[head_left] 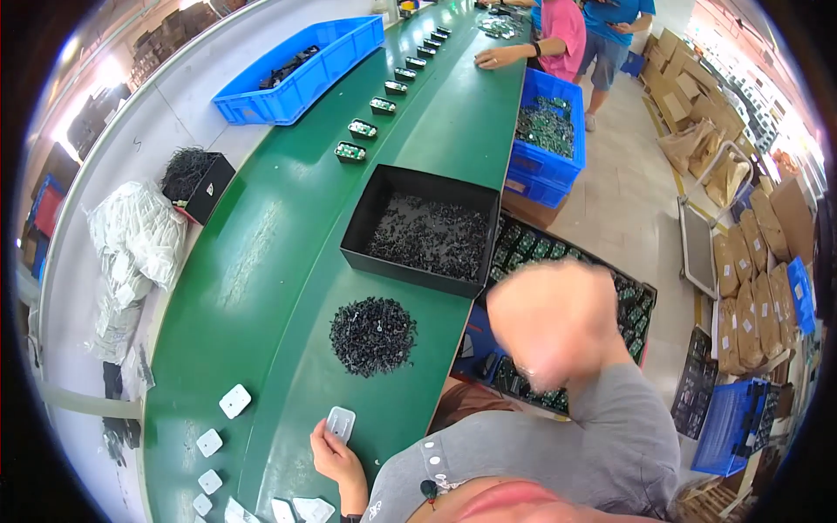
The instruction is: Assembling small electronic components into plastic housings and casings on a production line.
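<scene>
My left hand (338, 462) is low over the green bench, closed on the edge of a pale grey plastic cover (341, 422) with rounded corners. Raised off the bench's right edge, my right hand (558, 318) is curled and blurred; its fingertips are tucked under, hiding whatever they may hold. A heap of small black parts (373, 337) lies on the bench beyond the left hand. Past it stands a shallow black box (418, 277) with many more small black parts. Several white covers (235, 401) lie at the lower left.
A row of black cases with green boards (362, 130) runs up the bench toward a blue crate (253, 108). Trays of boards (632, 292) sit beside the bench under my right hand. Another person's hand (499, 57) rests at the far end. White bags (135, 227) lie left.
</scene>
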### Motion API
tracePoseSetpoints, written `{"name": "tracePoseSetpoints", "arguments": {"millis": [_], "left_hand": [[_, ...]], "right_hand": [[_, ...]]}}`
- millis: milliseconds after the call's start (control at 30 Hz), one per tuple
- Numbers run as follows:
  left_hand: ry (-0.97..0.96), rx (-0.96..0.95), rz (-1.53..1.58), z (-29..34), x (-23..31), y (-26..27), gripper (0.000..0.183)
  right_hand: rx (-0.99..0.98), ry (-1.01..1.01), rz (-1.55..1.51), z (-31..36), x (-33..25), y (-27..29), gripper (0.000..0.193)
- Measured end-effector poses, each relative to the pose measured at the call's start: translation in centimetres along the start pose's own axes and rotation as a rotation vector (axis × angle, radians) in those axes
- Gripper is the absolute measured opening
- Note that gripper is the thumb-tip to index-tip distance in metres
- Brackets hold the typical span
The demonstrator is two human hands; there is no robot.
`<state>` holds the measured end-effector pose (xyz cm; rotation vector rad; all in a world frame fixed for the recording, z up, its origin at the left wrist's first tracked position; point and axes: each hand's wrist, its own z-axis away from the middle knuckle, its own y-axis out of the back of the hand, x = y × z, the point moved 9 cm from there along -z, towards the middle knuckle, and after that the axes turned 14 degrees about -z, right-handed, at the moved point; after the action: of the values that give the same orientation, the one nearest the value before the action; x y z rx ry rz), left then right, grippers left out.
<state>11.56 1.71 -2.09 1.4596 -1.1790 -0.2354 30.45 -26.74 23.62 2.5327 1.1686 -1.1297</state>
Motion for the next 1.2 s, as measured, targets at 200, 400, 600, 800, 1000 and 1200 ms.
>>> {"name": "tracePoseSetpoints", "arguments": {"millis": [200,400,600,800,1000,1200], "left_hand": [[-0.026,0.047,0.051,-0.1,-0.1,-0.1,0.018],[-0.006,-0.001,0.133,0.0,-0.3,-0.1,0.019],[-0.024,-0.019,0.185,0.2,-0.6,-0.1,0.018],[0.003,-0.063,0.154,0.1,-1.0,-0.6,0.018],[-0.011,-0.013,0.138,0.1,-1.3,-0.8,0.019],[0.033,0.021,0.194,0.2,-1.6,-0.6,0.020]], "right_hand": [[-0.482,0.206,-0.403,2.4,-3.5,-7.7,0.021],[-0.534,0.187,-0.356,4.3,-3.4,-10.4,0.023],[-0.545,0.186,-0.371,5.0,-3.9,-12.1,0.023],[-0.505,0.187,-0.402,4.9,-4.3,-11.7,0.024],[-0.523,0.152,-0.436,5.2,-1.2,-8.3,0.023],[-0.090,-0.298,0.384,9.2,13.7,-2.9,0.041]]}}
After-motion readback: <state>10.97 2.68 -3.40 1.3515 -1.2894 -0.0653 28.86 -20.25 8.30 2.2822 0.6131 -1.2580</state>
